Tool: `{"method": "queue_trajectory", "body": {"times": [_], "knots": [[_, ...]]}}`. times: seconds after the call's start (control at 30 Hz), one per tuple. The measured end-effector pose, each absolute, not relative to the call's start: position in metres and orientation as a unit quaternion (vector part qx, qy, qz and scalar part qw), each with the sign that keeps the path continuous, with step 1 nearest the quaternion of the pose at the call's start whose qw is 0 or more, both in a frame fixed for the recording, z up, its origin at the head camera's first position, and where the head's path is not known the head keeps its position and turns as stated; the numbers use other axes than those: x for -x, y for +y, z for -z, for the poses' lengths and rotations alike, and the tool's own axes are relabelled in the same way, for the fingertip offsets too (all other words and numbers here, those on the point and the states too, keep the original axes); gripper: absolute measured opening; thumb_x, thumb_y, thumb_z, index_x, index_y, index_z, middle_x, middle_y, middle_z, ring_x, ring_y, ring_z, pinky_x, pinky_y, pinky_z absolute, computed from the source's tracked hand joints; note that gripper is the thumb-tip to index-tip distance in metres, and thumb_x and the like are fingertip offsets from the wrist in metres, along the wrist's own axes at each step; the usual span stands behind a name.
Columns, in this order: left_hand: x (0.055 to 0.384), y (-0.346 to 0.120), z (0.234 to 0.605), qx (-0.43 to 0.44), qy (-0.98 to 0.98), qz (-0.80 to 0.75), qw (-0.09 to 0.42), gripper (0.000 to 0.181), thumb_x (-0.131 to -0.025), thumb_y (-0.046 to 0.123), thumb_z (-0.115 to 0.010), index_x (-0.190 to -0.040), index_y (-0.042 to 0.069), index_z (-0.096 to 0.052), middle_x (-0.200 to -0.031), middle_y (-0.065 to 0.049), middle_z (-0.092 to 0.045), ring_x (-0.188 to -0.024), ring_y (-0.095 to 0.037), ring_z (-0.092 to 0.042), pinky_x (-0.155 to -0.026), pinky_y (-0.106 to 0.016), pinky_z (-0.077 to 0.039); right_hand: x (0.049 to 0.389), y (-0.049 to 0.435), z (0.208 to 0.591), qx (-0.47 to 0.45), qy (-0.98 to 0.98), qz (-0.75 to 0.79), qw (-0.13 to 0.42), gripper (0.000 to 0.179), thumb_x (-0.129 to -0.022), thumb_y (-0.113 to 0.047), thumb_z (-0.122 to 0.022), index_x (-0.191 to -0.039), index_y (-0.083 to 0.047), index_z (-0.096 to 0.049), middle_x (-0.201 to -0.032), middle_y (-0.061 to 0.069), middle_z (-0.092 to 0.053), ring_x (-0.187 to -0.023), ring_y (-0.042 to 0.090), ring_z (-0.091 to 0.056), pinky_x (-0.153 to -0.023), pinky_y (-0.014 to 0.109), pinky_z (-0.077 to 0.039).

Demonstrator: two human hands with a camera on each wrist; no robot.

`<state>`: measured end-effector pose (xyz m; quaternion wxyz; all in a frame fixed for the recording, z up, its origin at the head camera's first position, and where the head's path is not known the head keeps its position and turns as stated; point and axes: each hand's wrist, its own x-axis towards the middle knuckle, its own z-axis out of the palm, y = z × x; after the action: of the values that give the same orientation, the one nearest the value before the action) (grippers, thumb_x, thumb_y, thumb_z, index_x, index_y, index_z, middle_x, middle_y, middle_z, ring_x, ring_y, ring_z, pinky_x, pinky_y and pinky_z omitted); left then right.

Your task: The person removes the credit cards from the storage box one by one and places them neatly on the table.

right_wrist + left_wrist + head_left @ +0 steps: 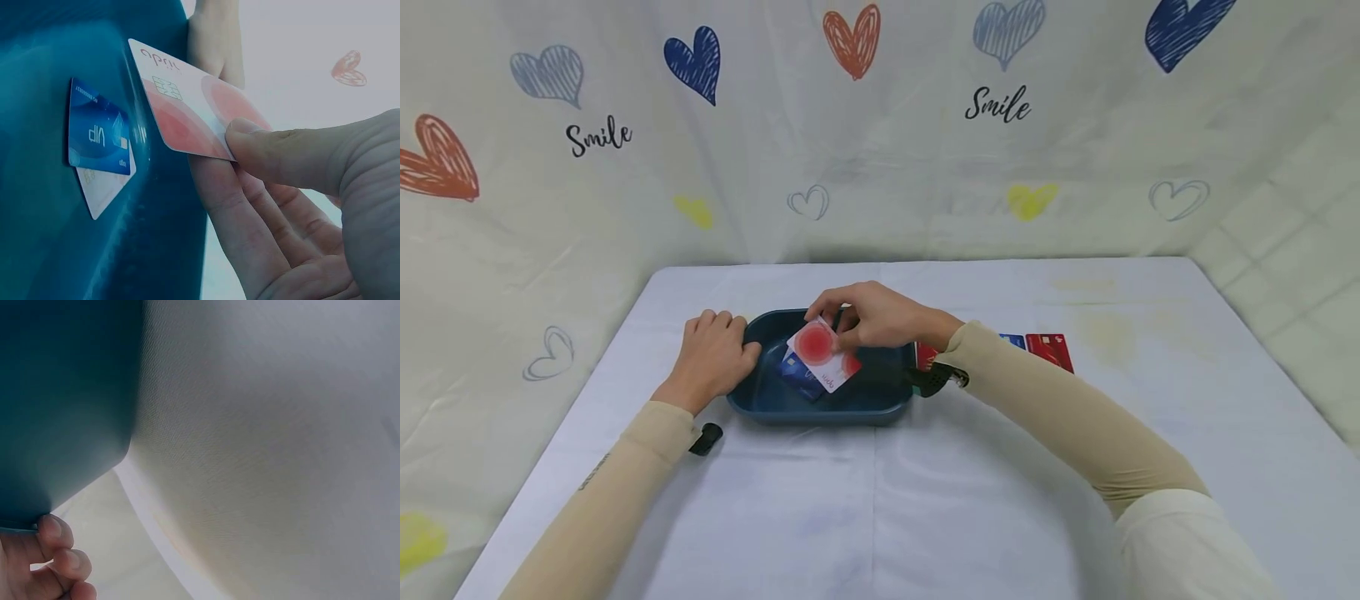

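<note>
Over the dark-blue tray (880, 381), my right hand (878, 315) pinches a red-and-white card (815, 343), while my left hand (711, 358) grips the tray's left end. Inside, a blue VIP card (97, 131) overlaps a paler card (100, 192); farther right, red and blue cards (1051, 350) lie on the table (820, 517).

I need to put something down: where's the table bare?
Bare: the table in front of the blue tray, between the left sleeve and right sleeve; also right of the outermost red card, toward the table edge. Crowded: the tray, where the left hand grips the rim and the right hand holds a white-and-red card above a blue card.
</note>
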<state>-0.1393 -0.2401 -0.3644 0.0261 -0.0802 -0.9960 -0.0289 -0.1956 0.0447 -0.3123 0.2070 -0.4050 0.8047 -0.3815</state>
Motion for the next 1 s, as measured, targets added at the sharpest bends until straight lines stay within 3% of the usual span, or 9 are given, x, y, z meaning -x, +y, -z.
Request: {"method": "queue_trajectory", "body": {"times": [0.23, 0.53, 1.0], "knots": [[0.138, -0.240, 0.364, 0.082, -0.995, 0.034, 0.035, 0.039, -0.101, 0.029, -0.043, -0.108, -0.005, -0.061, -0.099, -0.019, -0.058, -0.099, -0.037, -0.045, -0.100, -0.059, -0.036, 0.193, 0.058, 0.307, 0.394, 0.807, 0.391, 0.200, 0.045, -0.092, -0.008, -0.073, -0.136, -0.015, -0.064, -0.117, 0.008, -0.063, -0.096, 0.018, -0.073, -0.087, 0.029, -0.061], [0.137, -0.239, 0.364, 0.084, -0.996, 0.030, 0.033, 0.043, -0.102, 0.029, -0.042, -0.115, -0.007, -0.060, -0.103, -0.021, -0.059, -0.098, -0.038, -0.044, -0.097, -0.060, -0.036, 0.195, 0.077, 0.300, 0.380, 0.805, 0.416, 0.185, 0.043, -0.091, -0.009, -0.074, -0.133, -0.018, -0.065, -0.122, 0.007, -0.066, -0.099, 0.019, -0.074, -0.087, 0.032, -0.062], [0.135, -0.235, 0.363, 0.083, -0.996, 0.026, 0.027, 0.042, -0.102, 0.029, -0.044, -0.114, -0.008, -0.060, -0.102, -0.021, -0.059, -0.099, -0.038, -0.044, -0.097, -0.061, -0.036, 0.196, 0.105, 0.300, 0.362, 0.820, 0.413, 0.164, 0.046, -0.090, -0.011, -0.076, -0.134, -0.016, -0.065, -0.129, 0.006, -0.065, -0.105, 0.021, -0.072, -0.086, 0.033, -0.063]]}}
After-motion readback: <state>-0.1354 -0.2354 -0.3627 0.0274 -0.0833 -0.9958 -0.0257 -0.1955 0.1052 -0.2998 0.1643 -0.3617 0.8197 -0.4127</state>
